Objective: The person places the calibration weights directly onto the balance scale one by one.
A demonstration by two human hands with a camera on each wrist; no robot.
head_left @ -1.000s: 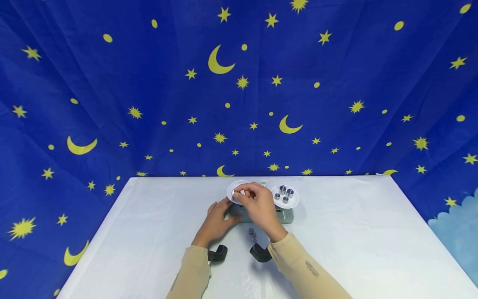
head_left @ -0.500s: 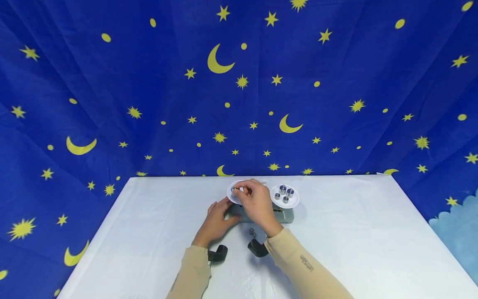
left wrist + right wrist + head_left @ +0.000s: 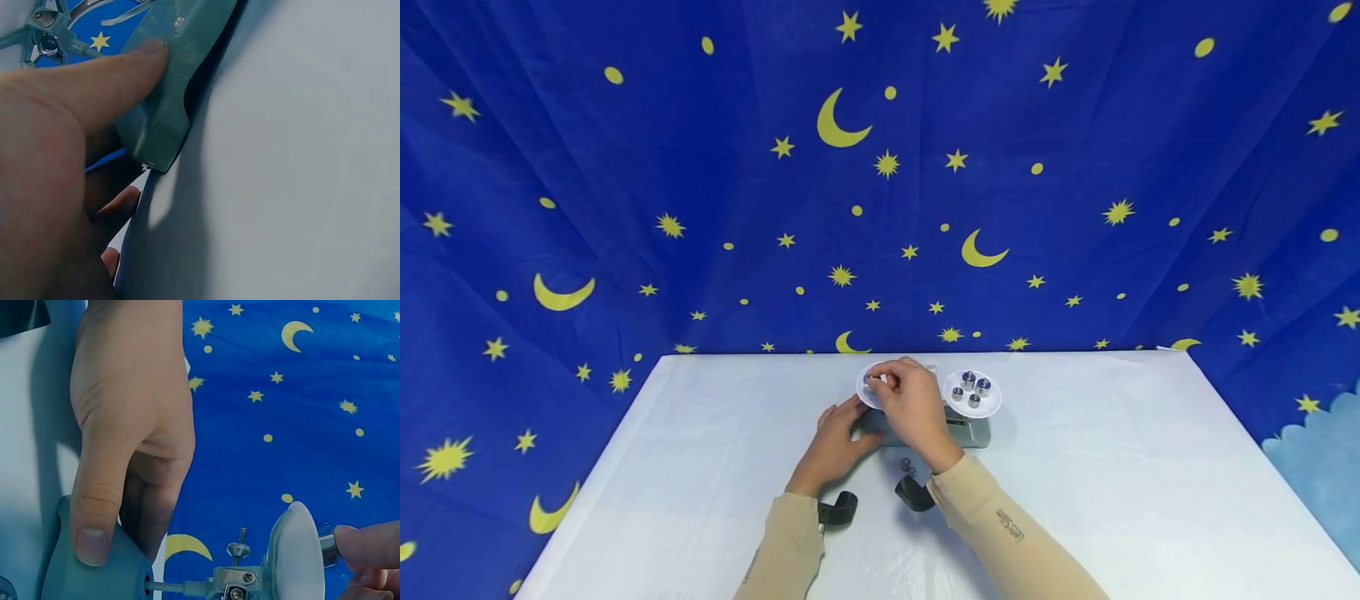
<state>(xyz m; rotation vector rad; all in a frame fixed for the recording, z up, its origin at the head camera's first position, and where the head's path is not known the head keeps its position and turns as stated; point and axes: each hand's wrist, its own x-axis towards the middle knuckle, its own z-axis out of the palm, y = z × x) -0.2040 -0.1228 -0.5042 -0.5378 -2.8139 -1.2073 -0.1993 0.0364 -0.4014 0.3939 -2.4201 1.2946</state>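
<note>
A grey-green balance scale (image 3: pixel 973 433) with two white pans stands on the table. My left hand (image 3: pixel 831 447) grips the left end of its base, thumb on the near side and fingers behind, as the left wrist view shows. Over the left pan (image 3: pixel 862 393), my right hand (image 3: pixel 916 408) pinches a small silver metal weight (image 3: pixel 327 548) between thumb and fingertips. The right wrist view has this weight right at the pan's face; whether it bears on the pan I cannot tell. Several knobbed weights (image 3: pixel 968 380) stand in the right pan (image 3: pixel 994 405).
A few smaller weights (image 3: pixel 906 465) lie on the white table (image 3: pixel 1112 483) in front of the scale, partly hidden by the black wrist mount (image 3: pixel 914 494). Another black mount (image 3: pixel 842 508) sits at the left wrist. A blue star-patterned cloth (image 3: pixel 760 183) hangs behind the table.
My right hand has shifted slightly away and to the left over the left pan, still pinching the weight. Its wrist mount now covers more of the loose weights. My left hand stays put.
</note>
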